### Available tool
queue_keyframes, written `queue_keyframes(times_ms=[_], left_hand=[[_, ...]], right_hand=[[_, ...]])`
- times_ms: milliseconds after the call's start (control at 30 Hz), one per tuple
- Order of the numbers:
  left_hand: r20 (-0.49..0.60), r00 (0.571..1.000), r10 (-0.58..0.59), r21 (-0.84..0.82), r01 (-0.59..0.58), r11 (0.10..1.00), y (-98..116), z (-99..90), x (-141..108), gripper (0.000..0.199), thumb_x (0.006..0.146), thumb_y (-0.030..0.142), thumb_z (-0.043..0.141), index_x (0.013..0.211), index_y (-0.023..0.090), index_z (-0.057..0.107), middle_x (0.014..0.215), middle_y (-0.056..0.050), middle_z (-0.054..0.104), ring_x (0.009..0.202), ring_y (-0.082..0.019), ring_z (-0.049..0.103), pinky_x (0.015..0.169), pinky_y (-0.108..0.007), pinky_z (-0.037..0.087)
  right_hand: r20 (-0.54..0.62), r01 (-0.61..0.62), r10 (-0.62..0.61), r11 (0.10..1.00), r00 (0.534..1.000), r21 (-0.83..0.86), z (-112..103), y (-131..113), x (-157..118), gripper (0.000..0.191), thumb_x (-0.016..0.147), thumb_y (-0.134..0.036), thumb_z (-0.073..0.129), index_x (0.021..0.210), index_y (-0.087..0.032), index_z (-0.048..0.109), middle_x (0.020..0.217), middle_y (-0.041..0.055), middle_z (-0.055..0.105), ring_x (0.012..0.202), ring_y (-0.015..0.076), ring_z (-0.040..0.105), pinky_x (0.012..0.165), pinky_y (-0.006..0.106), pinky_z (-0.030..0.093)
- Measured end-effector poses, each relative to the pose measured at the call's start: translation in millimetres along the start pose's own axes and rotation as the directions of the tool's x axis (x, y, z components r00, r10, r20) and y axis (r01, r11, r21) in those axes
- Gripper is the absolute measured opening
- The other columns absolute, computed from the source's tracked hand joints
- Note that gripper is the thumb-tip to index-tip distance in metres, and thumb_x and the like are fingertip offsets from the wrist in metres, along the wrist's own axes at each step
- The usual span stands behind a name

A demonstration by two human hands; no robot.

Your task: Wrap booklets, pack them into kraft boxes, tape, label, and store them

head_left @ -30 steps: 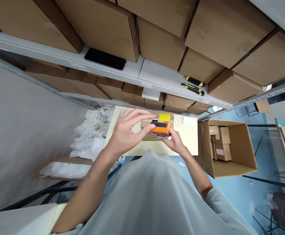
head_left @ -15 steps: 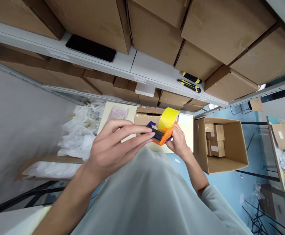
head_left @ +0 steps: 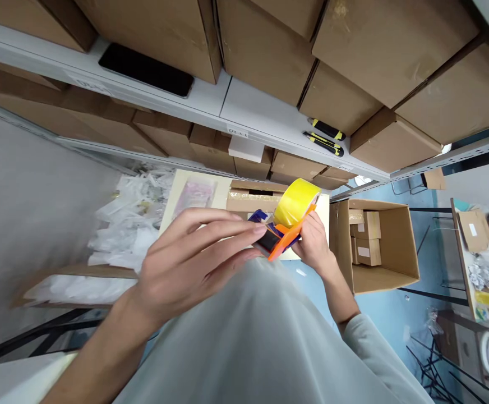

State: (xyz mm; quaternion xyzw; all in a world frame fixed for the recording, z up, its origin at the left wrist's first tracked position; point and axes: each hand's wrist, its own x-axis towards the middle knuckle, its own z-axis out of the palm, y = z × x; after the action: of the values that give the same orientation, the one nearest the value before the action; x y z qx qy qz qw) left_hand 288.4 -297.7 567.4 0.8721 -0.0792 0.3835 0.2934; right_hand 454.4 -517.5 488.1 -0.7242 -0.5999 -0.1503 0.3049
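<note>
My right hand [head_left: 313, 238] is wrapped round an orange and dark blue tape dispenser [head_left: 289, 238], which carries a wide yellow tape roll [head_left: 297, 202]. The dispenser hangs tilted above the table. My left hand [head_left: 198, 252] reaches across from the left with its fingers stretched out, the fingertips at the dispenser's black part. Whether a tape end lies under those fingertips is hidden. Behind the dispenser, a cardboard box [head_left: 248, 200] with clear tape on it rests on the pale table [head_left: 220, 197].
A pink plastic packet [head_left: 194, 193] lies on the table's left. An open carton [head_left: 400, 241] with small boxes stands at the right. Above the table, a shelf [head_left: 257, 115] bears cartons, a black phone [head_left: 146, 68] and cutters [head_left: 324, 143]. White plastic bags [head_left: 129, 224] are heaped at the left.
The dispenser and my right hand have moved slightly right, and the yellow roll is tilted more. My left hand has shifted a little left and the view has moved slightly.
</note>
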Motion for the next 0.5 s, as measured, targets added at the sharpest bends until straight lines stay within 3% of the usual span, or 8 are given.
queue_keyframes(times_ms=[133,333,500], left_hand=[[0.010,1.000,0.029,0.021,-0.029,0.999,-0.3,-0.2,-2.7,0.039,0.104,0.012,0.072,0.141,0.022,0.073,0.123,-0.001,0.084,0.116,-0.020,0.073,0.102,-0.037,0.065],[0.026,0.999,0.034,0.063,-0.036,0.997,5.8,-7.7,-6.7,0.070,0.098,0.004,0.077,0.162,0.027,0.060,0.112,0.002,0.086,0.109,-0.020,0.076,0.093,-0.035,0.070],[0.029,0.998,0.048,0.061,-0.049,0.997,15.1,-15.6,-15.2,0.086,0.095,-0.002,0.076,0.168,0.033,0.051,0.113,0.002,0.087,0.103,-0.020,0.081,0.086,-0.038,0.073]], right_hand=[[-0.033,0.036,-0.038,0.997,0.999,-0.063,-4.1,-3.8,3.3,0.013,0.102,-0.012,0.056,0.103,-0.024,0.060,0.082,0.0033,0.066,0.076,0.0230,0.063,0.075,0.038,0.055],[0.009,0.010,-0.009,0.989,1.000,-0.147,-8.6,-8.4,0.8,0.013,0.108,-0.019,0.057,0.097,-0.024,0.063,0.084,0.0043,0.070,0.079,0.0223,0.067,0.080,0.040,0.058],[-0.020,0.051,-0.055,0.982,0.998,-0.181,-10.6,-13.0,3.0,0.027,0.112,-0.019,0.053,0.086,-0.025,0.058,0.076,0.0022,0.065,0.072,0.0196,0.062,0.078,0.037,0.058]])
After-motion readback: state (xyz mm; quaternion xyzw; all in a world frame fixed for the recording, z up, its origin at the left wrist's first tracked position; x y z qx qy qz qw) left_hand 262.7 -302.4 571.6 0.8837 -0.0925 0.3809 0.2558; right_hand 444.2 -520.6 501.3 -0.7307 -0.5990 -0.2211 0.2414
